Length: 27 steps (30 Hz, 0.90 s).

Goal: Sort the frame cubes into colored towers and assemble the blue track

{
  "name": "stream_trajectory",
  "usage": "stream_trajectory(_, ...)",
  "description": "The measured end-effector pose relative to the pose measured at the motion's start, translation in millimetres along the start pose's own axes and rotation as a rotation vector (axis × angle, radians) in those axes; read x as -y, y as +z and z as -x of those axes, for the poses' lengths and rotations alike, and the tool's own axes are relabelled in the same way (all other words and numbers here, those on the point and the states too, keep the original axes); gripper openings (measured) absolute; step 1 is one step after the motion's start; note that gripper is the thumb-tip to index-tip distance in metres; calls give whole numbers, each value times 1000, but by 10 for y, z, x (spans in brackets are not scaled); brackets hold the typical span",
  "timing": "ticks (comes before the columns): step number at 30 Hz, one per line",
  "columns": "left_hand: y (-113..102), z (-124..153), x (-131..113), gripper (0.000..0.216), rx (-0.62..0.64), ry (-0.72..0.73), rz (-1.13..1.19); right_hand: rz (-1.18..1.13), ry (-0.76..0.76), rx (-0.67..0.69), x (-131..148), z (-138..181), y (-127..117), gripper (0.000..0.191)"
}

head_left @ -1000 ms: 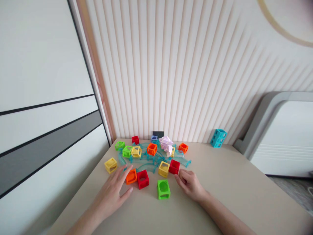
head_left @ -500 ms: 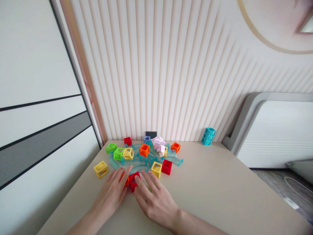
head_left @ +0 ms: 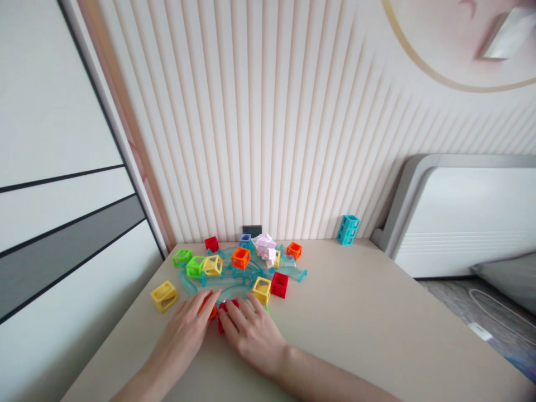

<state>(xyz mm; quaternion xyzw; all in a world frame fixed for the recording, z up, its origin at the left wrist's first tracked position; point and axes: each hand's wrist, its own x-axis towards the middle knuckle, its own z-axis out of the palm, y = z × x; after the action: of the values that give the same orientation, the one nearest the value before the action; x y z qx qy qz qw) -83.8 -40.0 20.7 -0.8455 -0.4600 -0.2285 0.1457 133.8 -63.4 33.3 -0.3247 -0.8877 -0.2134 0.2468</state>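
Covering what seems a red cube (head_left: 223, 306), left hand (head_left: 184, 330) and right hand (head_left: 252, 336) lie flat, fingers loosely spread.

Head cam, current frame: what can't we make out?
Head view:
The red hollow plastic cube: mostly covered by fingers of the left hand and right hand; grasp unclear.
The orange hollow plastic cube: only a sliver shows under the left hand.
The green sliver beside the right hand: too little shows to identify.
The dark grey block at the wall: too small to identify.
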Motion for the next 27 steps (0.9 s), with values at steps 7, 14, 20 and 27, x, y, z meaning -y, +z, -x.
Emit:
stream_trajectory(7, -52, -29, 44, 48, 13, -23, 79, 34, 32, 25, -40, 30, -38, 24)
stream_trajectory(14, -160, -62, 21, 42, -6, -38, 65, 36, 0, 6, -21, 92, 50, 24)
stream_trajectory(20, -280, -187, 143, 34, -146, -123, 161, 56, -9, 23, -104, 50, 69, 17)
stream_trajectory(27, -221, -663, 95, 39, -308, -453, 707, 37, 52, 48, -182, -105, -119, 26)
